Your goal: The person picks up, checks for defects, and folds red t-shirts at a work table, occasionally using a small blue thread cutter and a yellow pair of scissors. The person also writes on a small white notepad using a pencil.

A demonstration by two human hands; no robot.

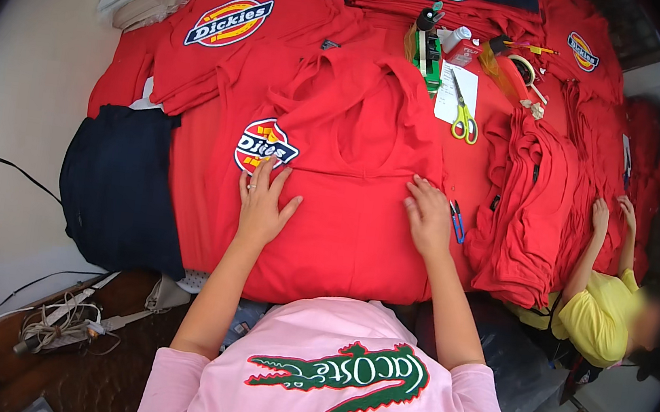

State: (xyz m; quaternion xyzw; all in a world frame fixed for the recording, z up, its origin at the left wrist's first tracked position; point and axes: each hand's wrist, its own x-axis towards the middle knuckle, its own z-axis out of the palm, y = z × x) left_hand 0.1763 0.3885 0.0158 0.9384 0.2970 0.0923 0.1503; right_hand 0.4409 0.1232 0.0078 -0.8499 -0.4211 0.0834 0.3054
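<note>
A red hooded sweatshirt (327,230) lies spread over the table in front of me, its hood (365,112) toward the far side. My left hand (265,207) rests flat on it with fingers apart, fingertips just below a round yellow, white and navy logo patch (263,145). On the right of the garment my right hand (430,217) lies palm down, fingers stretched out near a crease below the hood. Neither hand grips anything. Blue thread snips (457,222) lie just right of my right hand.
Yellow-handled scissors (464,115) lie on a white paper (446,97) beside a green tape dispenser (426,50). Folded red garments (529,212) are piled at right, navy ones (125,183) at left. A person in a yellow shirt (602,314) works at the far right.
</note>
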